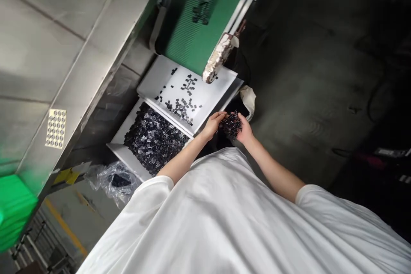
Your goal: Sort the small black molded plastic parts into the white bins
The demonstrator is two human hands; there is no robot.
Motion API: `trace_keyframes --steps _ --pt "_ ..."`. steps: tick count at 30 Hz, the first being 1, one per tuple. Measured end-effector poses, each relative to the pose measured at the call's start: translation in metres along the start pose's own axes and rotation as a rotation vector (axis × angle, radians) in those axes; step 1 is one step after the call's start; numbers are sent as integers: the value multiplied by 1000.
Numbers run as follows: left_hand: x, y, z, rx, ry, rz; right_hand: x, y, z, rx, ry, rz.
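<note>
A tangled clump of small black plastic parts lies between my two hands, just in front of my white shirt. My left hand grips the clump from its left side with the fingers reaching over its edge. From the right, my right hand cups the same clump, its thumb and fingers around it. To the left of my hands stands a white tray with loose black pieces scattered on it. Below that, a white box holds a heap of similar small black pieces.
A green conveyor belt with a few black parts on it ends above the tray. Its metal frame has a worn, taped corner. At left are a steel machine housing, a clear plastic bag and a green crate.
</note>
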State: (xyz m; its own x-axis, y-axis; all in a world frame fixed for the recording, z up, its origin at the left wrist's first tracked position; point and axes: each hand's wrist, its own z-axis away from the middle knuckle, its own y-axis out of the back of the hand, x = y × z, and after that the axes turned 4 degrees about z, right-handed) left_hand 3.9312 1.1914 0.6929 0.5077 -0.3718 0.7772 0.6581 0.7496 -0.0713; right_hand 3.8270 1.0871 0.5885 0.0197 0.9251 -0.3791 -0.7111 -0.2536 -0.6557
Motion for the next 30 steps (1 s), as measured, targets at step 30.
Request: trace_keyframes --steps 30 --pt "-12 -83 -131 80 217 32 6 182 9 773 -77 386"
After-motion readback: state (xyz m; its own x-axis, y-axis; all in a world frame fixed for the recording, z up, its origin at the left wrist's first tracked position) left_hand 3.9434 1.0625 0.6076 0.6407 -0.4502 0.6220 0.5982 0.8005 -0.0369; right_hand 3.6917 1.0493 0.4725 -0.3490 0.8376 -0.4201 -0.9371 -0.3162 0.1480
